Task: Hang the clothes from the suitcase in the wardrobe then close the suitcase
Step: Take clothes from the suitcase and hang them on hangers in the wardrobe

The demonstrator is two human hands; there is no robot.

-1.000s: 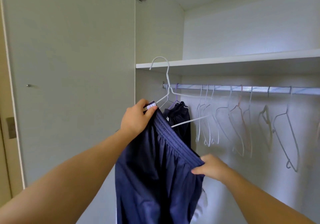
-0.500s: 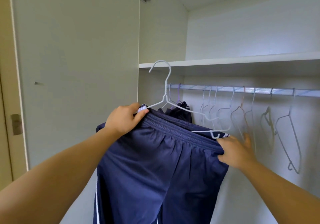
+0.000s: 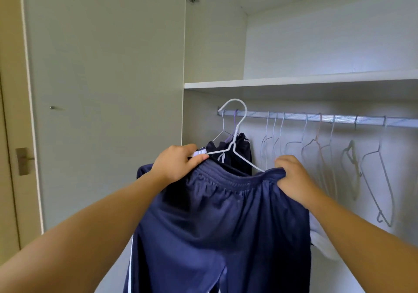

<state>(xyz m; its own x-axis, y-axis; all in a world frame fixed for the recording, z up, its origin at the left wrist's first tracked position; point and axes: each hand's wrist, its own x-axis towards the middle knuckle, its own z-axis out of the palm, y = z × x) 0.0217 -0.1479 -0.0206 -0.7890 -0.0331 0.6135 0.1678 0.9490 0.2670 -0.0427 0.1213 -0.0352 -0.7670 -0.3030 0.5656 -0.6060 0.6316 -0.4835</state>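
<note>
the left hand (image 3: 178, 161) pinched one end of the hanger (image 3: 234, 143) together with the waistband of the pants (image 3: 221, 220), thumb pressed over the white clip there. the right hand (image 3: 291, 177) had its fingers curled tight around the other end of the waistband, bunching the cloth; the hanger's far tip was hidden under that grip. holding both ends like this kept the elastic stretched along the wire, i'd say so the pants would sit level and not slide off one shoulder.

the pants hung in front of the open wardrobe, held up near chest height, just short of the rail (image 3: 316, 118). the hook rose to about rail level, but it looked to be in front of it, not over it yet.

the pants were navy, a light sporty fabric with a gathered elastic waist and a thin white stripe down the side, legs dropping out of sight. behind them a dark garment (image 3: 239, 154) was already hung at the rail's left end, with spare hangers (image 3: 316, 148) further along.
</note>
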